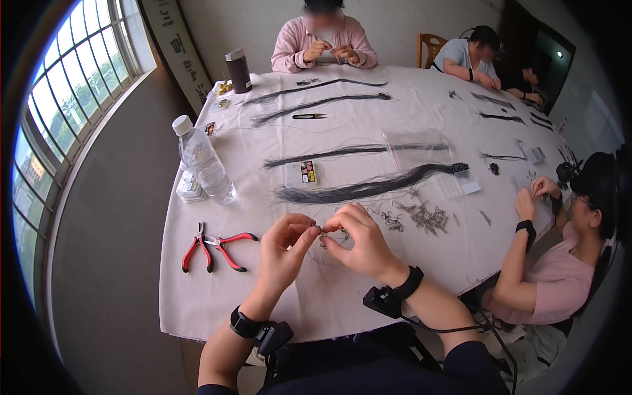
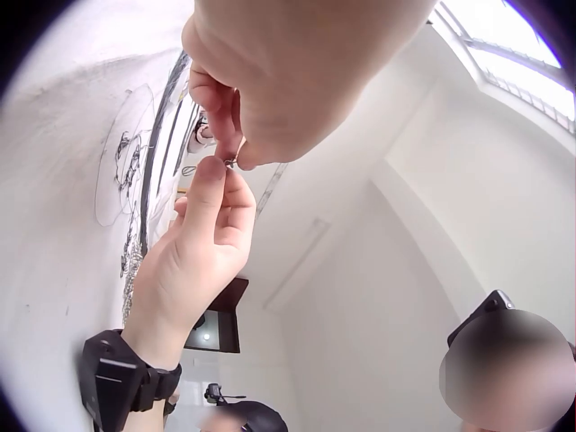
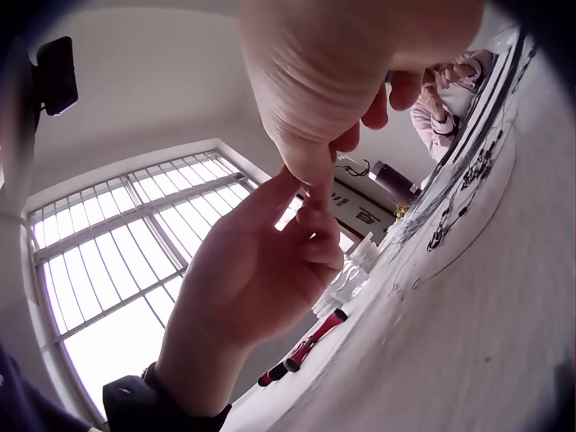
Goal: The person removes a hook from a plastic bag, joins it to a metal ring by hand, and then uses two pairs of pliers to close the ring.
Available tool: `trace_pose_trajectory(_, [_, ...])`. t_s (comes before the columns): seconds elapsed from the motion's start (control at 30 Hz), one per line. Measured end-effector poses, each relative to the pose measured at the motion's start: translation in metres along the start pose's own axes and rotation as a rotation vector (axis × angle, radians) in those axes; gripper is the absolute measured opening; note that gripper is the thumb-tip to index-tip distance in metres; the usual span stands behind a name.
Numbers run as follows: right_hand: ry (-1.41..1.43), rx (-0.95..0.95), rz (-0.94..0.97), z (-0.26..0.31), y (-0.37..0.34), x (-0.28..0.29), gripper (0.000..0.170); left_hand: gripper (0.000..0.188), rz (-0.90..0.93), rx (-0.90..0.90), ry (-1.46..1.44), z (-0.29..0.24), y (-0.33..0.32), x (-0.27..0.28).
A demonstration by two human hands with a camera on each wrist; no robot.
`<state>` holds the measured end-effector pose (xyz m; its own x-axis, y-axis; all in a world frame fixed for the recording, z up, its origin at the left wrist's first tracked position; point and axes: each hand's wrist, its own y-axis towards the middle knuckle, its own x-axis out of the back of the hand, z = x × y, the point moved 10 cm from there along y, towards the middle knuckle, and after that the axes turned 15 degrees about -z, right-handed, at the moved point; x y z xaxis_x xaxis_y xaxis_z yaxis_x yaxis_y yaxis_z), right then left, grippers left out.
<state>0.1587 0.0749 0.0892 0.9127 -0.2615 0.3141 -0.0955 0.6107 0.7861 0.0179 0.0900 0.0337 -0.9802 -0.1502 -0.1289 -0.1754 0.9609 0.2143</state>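
Over the near part of the table, my left hand (image 1: 284, 249) and right hand (image 1: 368, 245) meet fingertip to fingertip. Between them they pinch a small metal piece (image 2: 230, 163), mostly covered by the fingers; its exact kind cannot be told. A thin dark hook-like loop (image 3: 353, 168) sticks out beside the fingertips in the right wrist view. Below the hands, fine line curves over the cloth. Just beyond the right hand lie loose chained metal pieces (image 1: 394, 221) and a larger pile of small metal pieces (image 1: 426, 217).
Red-handled pliers (image 1: 214, 247) lie left of my hands. A water bottle (image 1: 205, 161) and a dark tumbler (image 1: 238, 71) stand along the left side. Bundles of dark strands (image 1: 368, 187), a clear plastic box (image 1: 301, 174) and black snips (image 1: 309, 116) lie farther off. Other people sit around the table.
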Motion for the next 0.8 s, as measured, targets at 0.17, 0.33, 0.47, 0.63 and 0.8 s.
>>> trace_pose_trajectory(0.17, [0.080,-0.158,-0.014,-0.013,0.000,0.001,0.013,0.013,-0.093,-0.277,0.350,-0.026,0.000,0.007])
trace_pose_trajectory(0.33, [0.110,-0.156,0.042,-0.014,0.001,0.000,0.012,0.013,-0.078,-0.265,0.224,-0.022,0.003,0.006])
trace_pose_trajectory(0.47, [0.146,-0.310,0.085,-0.026,0.007,0.007,0.011,0.012,-0.098,-0.224,0.155,-0.022,0.002,0.006])
trace_pose_trajectory(0.63, [-0.038,-0.110,0.366,-0.040,-0.002,0.008,0.020,0.012,-0.090,-0.221,0.165,-0.024,0.001,0.010])
trace_pose_trajectory(0.8, [-0.009,-0.050,0.500,-0.037,-0.024,-0.018,0.017,0.011,-0.121,-0.274,0.207,-0.028,0.000,0.011])
